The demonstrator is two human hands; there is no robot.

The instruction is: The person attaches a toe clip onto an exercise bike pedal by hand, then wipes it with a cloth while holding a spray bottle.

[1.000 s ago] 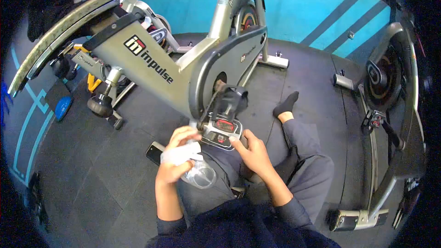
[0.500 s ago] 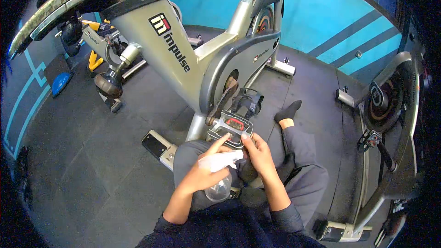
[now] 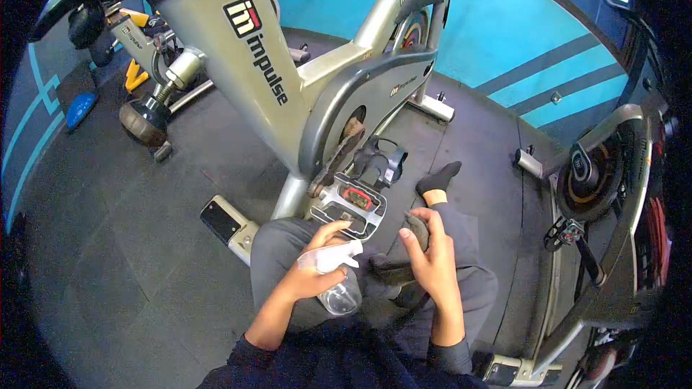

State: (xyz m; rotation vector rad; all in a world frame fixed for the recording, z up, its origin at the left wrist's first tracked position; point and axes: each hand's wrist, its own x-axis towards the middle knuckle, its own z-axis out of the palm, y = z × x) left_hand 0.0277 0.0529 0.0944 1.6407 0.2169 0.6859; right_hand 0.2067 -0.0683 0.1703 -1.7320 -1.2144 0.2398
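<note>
My left hand (image 3: 304,279) is wrapped round a clear spray bottle (image 3: 342,298) with a white trigger head, which leans upright over my lap. Its fingertips reach the near edge of the exercise bike's metal pedal (image 3: 373,222), a caged platform with a red-framed part inside. In my right hand (image 3: 438,265), a dark grey cloth (image 3: 416,230) is pinched between thumb and fingers, just right of the pedal and apart from it. A worn crank arm (image 3: 339,158) joins the pedal to the bike. Behind it hangs a black pedal strap (image 3: 389,162).
The silver bike frame (image 3: 241,72) rises close in front of me. Its rear foot (image 3: 229,227) rests on dark floor matting (image 3: 108,245) at left. Another bike (image 3: 598,166) stands at right. My socked foot (image 3: 438,180) extends beyond the pedal, toward a turquoise wall (image 3: 497,29).
My right hand has drawn back from the pedal to the right, bringing the grey cloth into clear view. My left hand has shifted slightly left and down with the bottle. The view has tilted slightly.
</note>
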